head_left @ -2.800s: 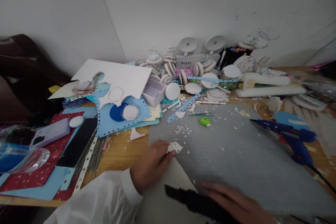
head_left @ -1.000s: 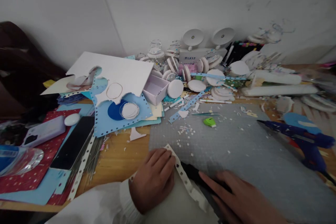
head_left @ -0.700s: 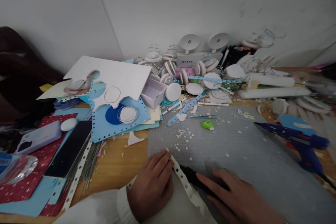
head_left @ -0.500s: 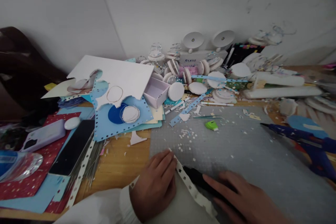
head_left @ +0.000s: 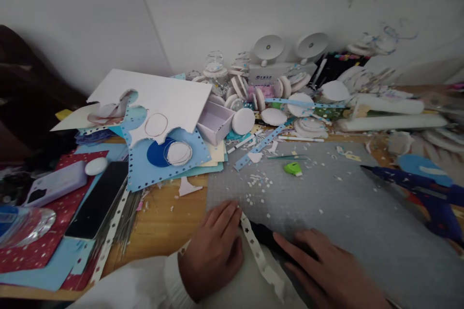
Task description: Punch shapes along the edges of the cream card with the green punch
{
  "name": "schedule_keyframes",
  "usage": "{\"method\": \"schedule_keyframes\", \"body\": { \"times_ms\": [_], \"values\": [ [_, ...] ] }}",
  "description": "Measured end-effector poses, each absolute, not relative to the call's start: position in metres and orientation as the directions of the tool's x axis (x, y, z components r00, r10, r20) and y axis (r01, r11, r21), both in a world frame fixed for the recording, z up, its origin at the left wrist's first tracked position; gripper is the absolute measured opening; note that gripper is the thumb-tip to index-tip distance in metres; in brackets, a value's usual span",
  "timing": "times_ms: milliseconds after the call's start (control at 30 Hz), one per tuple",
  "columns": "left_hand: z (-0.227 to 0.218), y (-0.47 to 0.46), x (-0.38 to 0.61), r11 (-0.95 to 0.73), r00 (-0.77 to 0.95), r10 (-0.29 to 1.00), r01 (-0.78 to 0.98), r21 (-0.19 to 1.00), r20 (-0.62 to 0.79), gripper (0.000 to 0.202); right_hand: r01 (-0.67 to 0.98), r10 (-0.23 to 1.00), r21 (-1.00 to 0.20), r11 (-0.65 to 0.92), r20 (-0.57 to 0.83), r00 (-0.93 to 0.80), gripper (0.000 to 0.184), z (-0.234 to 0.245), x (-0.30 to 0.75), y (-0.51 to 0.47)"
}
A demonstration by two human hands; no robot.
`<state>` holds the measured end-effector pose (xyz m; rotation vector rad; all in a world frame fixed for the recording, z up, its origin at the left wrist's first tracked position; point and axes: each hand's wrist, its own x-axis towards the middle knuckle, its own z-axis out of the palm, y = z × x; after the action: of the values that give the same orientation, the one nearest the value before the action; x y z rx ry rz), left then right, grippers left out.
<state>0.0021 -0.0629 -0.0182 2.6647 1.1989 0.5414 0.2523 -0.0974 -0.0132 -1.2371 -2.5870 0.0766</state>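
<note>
A pale paper sheet (head_left: 235,292) lies at the bottom middle, with a narrow cream strip (head_left: 256,250) of punched star holes along its right edge. The strip's lower end is crumpled and curls up. My left hand (head_left: 213,251) is closed at the sheet's upper left, fingers together by the strip's top end. My right hand (head_left: 322,268) grips a long black tool (head_left: 266,236), forefinger stretched along it. The tool's front end lies beside the strip; its exact kind is hard to make out. Both hands rest low over the grey cutting mat (head_left: 348,207).
A green tape dispenser (head_left: 293,169) and small paper stars lie on the mat. At the right is a blue glue gun (head_left: 413,181). White discs (head_left: 243,121) crowd the back. Blue sheets (head_left: 145,181), a phone (head_left: 99,203) and a plastic bottle (head_left: 34,224) are at the left.
My right hand and the black tool have shifted slightly left and up along the strip. The strip's crumpled lower end has swung left. My left hand stays in nearly the same place.
</note>
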Motion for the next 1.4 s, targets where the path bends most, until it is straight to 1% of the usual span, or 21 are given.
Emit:
{"method": "schedule_keyframes", "body": {
  "times_ms": [167, 400, 500, 700, 900, 1033, 1100, 1233, 1300, 1400],
  "values": [
    [-0.018, -0.064, 0.002, -0.663, 0.617, 0.748, 0.683, 0.307, 0.246, 0.048, 0.763, 0.782, -0.179, 0.622, 0.203, -0.59, 0.037, -0.016, 0.262, -0.102],
    [-0.018, -0.063, 0.002, -0.673, 0.613, 0.74, 0.678, 0.296, 0.278, 0.046, 0.788, 0.805, -0.17, 0.592, 0.181, -0.565, 0.038, -0.02, 0.257, -0.103],
    [-0.018, -0.062, 0.003, -0.681, 0.62, 0.733, 0.672, 0.292, 0.282, 0.046, 0.787, 0.811, -0.197, 0.585, 0.16, -0.563, 0.038, -0.018, 0.258, -0.101],
    [-0.019, -0.063, 0.003, -0.692, 0.63, 0.721, 0.669, 0.27, 0.287, 0.047, 0.782, 0.817, -0.238, 0.576, 0.162, -0.553, 0.039, -0.018, 0.26, -0.098],
    [-0.024, -0.065, 0.003, -0.693, 0.631, 0.72, 0.674, 0.257, 0.288, 0.048, 0.784, 0.817, -0.234, 0.575, 0.107, -0.567, 0.042, -0.018, 0.261, -0.098],
    [-0.022, -0.065, 0.003, -0.687, 0.613, 0.725, 0.681, 0.254, 0.314, 0.047, 0.771, 0.807, -0.24, 0.591, 0.143, -0.574, 0.041, -0.018, 0.259, -0.094],
    [-0.018, -0.065, 0.002, -0.712, 0.642, 0.7, 0.659, 0.243, 0.312, 0.047, 0.764, 0.805, -0.254, 0.593, 0.152, -0.574, 0.04, -0.018, 0.258, -0.094],
    [-0.012, -0.063, 0.002, -0.832, 0.766, 0.554, 0.521, 0.191, 0.327, 0.043, 0.763, 0.806, -0.26, 0.591, 0.148, -0.574, 0.04, -0.018, 0.259, -0.096],
    [-0.011, -0.062, 0.002, -0.854, 0.776, 0.519, 0.492, 0.17, 0.357, 0.037, 0.772, 0.81, -0.244, 0.587, 0.157, -0.566, 0.04, -0.018, 0.26, -0.097],
    [-0.011, -0.062, 0.002, -0.857, 0.759, 0.507, 0.496, 0.142, 0.408, 0.032, 0.77, 0.807, -0.241, 0.591, 0.168, -0.567, 0.04, -0.018, 0.263, -0.098]
  ]
}}
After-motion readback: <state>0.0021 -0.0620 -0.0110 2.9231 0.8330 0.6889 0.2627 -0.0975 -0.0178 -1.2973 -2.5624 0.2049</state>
